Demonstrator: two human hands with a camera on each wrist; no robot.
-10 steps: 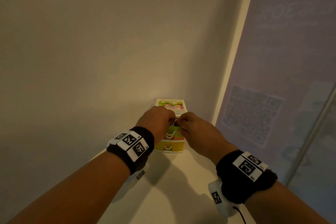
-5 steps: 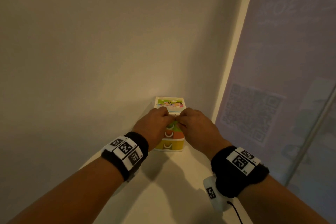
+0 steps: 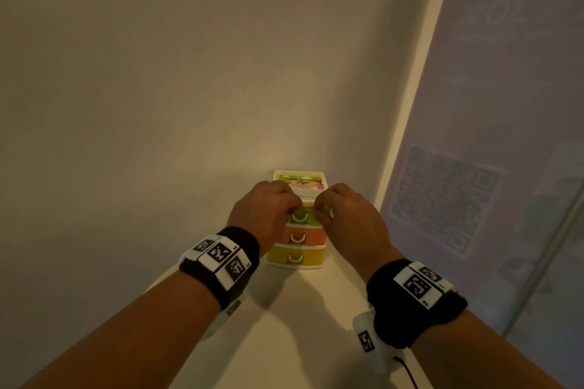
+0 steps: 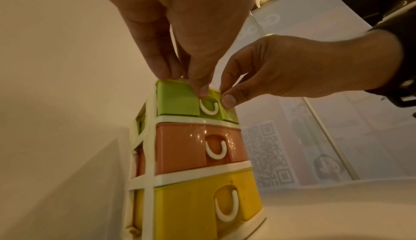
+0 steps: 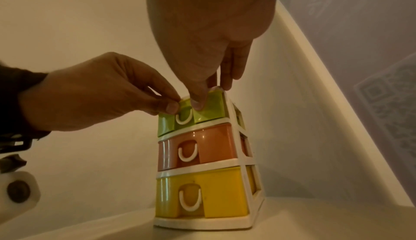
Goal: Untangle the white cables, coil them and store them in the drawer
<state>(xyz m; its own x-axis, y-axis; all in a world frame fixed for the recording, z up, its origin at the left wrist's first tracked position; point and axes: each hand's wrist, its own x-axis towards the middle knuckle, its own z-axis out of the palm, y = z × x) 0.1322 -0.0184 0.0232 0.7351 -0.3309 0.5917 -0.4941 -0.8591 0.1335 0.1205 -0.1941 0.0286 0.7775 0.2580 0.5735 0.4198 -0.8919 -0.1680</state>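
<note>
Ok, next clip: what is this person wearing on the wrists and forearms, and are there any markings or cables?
Both forearms are bare, no sleeves. Each wrist carries a black fabric wristband topped with white blocks printed with black square fiducial codes. Under the right wristband hangs a white plastic camera housing with another code, and a thin black cable trails from it.

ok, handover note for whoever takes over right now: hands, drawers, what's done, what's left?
Left hand: thumb and fingers on the green top drawer, left of its handle.
Right hand: the same, right of the handle.
Green drawer sits nearly flush in the little drawer unit; orange drawer and yellow drawer closed.
No white cables in view; whether they're inside can't be told.
Left: confirm cables are stored, seat the green drawer fully.
</note>
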